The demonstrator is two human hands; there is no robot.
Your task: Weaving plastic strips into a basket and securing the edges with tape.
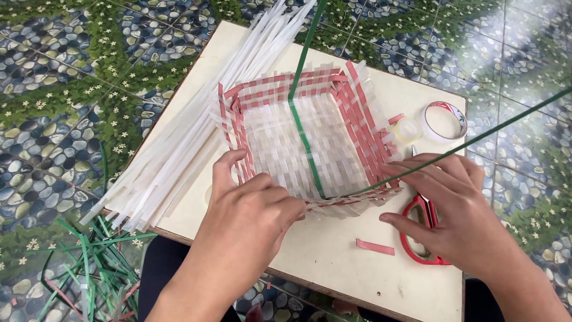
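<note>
- We'd keep the green strap (301,128) taut and flat while seating it at the woven basket (304,134) near wall.
- Left hand (247,211) fingers curled, pressing the near rim.
- Right hand (456,209) pinches the strap, fingers half spread.
- Basket sits on the board (333,250), between both hands; red scissors (420,229) under the right.

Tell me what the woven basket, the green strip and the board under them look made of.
Basket: flat plastic strapping, translucent white and red, slightly glossy. Green strip: likely the same strapping, thin and springy, held by the right hand. Board: cream laminated wood, apparently; a brown edge shows. The left hand steadies the basket.
</note>
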